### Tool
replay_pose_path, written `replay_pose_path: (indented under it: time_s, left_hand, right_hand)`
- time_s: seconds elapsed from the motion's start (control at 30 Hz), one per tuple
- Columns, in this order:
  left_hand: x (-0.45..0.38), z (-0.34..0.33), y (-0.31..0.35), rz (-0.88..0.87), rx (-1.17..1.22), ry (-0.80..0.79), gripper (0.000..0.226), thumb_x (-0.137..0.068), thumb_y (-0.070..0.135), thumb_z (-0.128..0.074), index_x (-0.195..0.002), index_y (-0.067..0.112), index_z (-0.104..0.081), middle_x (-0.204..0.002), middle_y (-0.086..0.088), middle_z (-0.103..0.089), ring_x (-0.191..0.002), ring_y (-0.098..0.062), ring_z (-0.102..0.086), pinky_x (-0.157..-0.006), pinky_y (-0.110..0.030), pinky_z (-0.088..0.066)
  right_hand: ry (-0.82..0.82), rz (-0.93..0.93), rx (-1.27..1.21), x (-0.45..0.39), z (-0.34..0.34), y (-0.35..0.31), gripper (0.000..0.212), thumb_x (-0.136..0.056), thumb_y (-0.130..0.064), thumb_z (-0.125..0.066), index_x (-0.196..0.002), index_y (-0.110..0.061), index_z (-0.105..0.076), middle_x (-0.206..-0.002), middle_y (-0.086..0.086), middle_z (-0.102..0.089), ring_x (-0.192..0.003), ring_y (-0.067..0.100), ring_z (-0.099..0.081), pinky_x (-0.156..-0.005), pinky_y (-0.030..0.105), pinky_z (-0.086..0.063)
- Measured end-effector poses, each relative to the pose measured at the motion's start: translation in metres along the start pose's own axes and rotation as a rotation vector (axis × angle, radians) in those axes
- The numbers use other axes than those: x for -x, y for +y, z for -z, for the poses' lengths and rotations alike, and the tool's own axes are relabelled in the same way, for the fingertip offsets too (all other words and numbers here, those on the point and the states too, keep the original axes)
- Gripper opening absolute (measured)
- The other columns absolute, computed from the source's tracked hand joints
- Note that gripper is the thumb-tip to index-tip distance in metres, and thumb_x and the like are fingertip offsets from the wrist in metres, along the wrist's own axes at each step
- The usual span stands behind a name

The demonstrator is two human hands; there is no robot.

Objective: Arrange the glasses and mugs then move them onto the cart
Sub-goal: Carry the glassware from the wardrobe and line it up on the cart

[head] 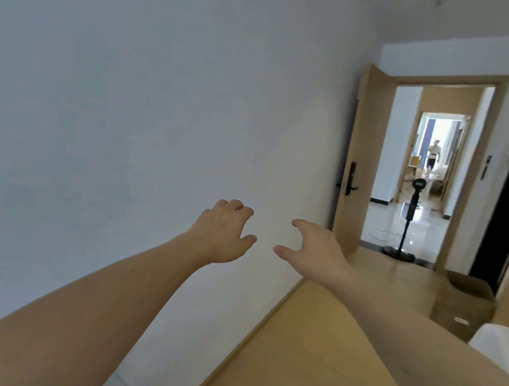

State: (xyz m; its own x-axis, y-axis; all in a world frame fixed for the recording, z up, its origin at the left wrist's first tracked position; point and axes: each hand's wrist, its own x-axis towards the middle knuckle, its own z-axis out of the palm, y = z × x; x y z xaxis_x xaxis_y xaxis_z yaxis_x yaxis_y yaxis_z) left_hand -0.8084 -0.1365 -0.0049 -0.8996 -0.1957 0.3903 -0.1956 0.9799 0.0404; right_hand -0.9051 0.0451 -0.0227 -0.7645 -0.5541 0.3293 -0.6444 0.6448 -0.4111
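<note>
No glasses, mugs or cart appear in the head view. My left hand [223, 231] is stretched out in front of the white wall, fingers loosely curled, holding nothing. My right hand [310, 251] reaches out beside it, a little to the right, with thumb and fingers spread and relaxed, also empty. The two hands are a short gap apart and touch nothing.
A white wall [113, 87] fills the left. A wooden floor [302, 367] runs to an open doorway [416, 171] with a black stand [409, 217] in it and a person far beyond. A cardboard box [462, 302] and a white surface [508, 353] sit at right.
</note>
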Motion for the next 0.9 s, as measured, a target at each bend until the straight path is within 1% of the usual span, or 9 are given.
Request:
replay_pose_path:
  time_s: [0.07,0.17,0.27,0.33,0.4,0.47,0.57,0.83,0.9]
  left_hand:
    - [-0.015,-0.011,0.006,-0.037,0.057,0.005,0.062,-0.1,0.046,-0.052,-0.151,0.014,-0.04,-0.152,-0.006,-0.042,-0.139,-0.027,-0.037,-0.11,-0.045,-0.04]
    - [-0.034,-0.029,0.025,-0.11,0.125,-0.02,0.062,-0.1,0.047,-0.053,-0.151,0.014,-0.04,-0.152,-0.007,-0.043,-0.139,-0.027,-0.037,-0.11,-0.044,-0.04]
    - [-0.054,-0.047,0.048,-0.218,0.109,-0.083,0.062,-0.1,0.047,-0.051,-0.153,0.016,-0.038,-0.152,-0.007,-0.041,-0.139,-0.027,-0.036,-0.11,-0.044,-0.04]
    - [-0.069,-0.057,0.065,-0.263,0.146,-0.086,0.06,-0.1,0.046,-0.052,-0.151,0.017,-0.039,-0.151,-0.006,-0.041,-0.138,-0.026,-0.036,-0.109,-0.043,-0.041]
    - [-0.086,-0.066,0.085,-0.311,0.183,-0.079,0.058,-0.1,0.045,-0.053,-0.148,0.015,-0.043,-0.148,-0.007,-0.044,-0.136,-0.027,-0.038,-0.107,-0.043,-0.042]
    - [-0.103,-0.076,0.105,-0.371,0.198,-0.083,0.057,-0.099,0.042,-0.055,-0.147,0.015,-0.043,-0.147,-0.007,-0.044,-0.135,-0.027,-0.038,-0.107,-0.044,-0.041]
    - [-0.132,-0.094,0.132,-0.422,0.228,-0.081,0.058,-0.096,0.04,-0.057,-0.147,0.016,-0.044,-0.145,-0.005,-0.046,-0.134,-0.027,-0.038,-0.107,-0.044,-0.041]
    - [-0.229,-0.144,0.185,-0.451,0.179,-0.104,0.061,-0.094,0.043,-0.06,-0.144,0.014,-0.044,-0.14,-0.006,-0.049,-0.131,-0.028,-0.042,-0.103,-0.045,-0.045]
    - [-0.257,-0.151,0.199,-0.448,0.196,-0.104,0.058,-0.093,0.042,-0.061,-0.141,0.013,-0.047,-0.133,-0.006,-0.05,-0.127,-0.028,-0.044,-0.1,-0.045,-0.046]
  right_hand:
    - [0.009,-0.067,-0.001,0.006,0.002,0.013,0.08,-0.09,-0.057,-0.063,-0.155,-0.02,-0.033,-0.157,0.002,-0.039,-0.143,0.026,-0.035,-0.113,0.042,-0.037]
    - [0.033,-0.163,0.021,0.016,0.008,0.033,0.08,-0.089,-0.055,-0.064,-0.154,-0.019,-0.034,-0.155,0.004,-0.041,-0.14,0.025,-0.039,-0.108,0.037,-0.04]
    - [0.05,-0.249,0.043,0.022,0.019,0.055,0.069,-0.09,-0.05,-0.066,-0.146,-0.016,-0.045,-0.143,0.007,-0.052,-0.124,0.025,-0.052,-0.095,0.033,-0.045]
    - [0.061,-0.301,0.059,0.022,0.028,0.073,0.07,-0.09,-0.05,-0.065,-0.147,-0.015,-0.044,-0.142,0.007,-0.053,-0.118,0.025,-0.056,-0.092,0.034,-0.047]
    - [0.079,-0.347,0.073,0.019,0.036,0.091,0.073,-0.091,-0.047,-0.066,-0.15,-0.014,-0.04,-0.146,0.008,-0.049,-0.126,0.027,-0.053,-0.098,0.037,-0.046]
    - [0.088,-0.374,0.083,0.014,0.043,0.112,0.07,-0.092,-0.043,-0.066,-0.149,-0.011,-0.042,-0.146,0.009,-0.05,-0.13,0.028,-0.049,-0.102,0.038,-0.044]
    - [0.112,-0.402,0.088,-0.002,0.048,0.147,0.077,-0.09,-0.048,-0.068,-0.153,-0.016,-0.036,-0.154,0.006,-0.043,-0.138,0.026,-0.044,-0.109,0.038,-0.041]
    - [0.156,-0.41,0.098,-0.074,0.061,0.244,0.078,-0.089,-0.051,-0.068,-0.152,-0.018,-0.037,-0.151,0.005,-0.047,-0.136,0.025,-0.046,-0.107,0.04,-0.042]
    - [0.163,-0.423,0.09,-0.091,0.066,0.268,0.077,-0.089,-0.051,-0.068,-0.151,-0.018,-0.038,-0.15,0.005,-0.048,-0.135,0.026,-0.046,-0.107,0.04,-0.043]
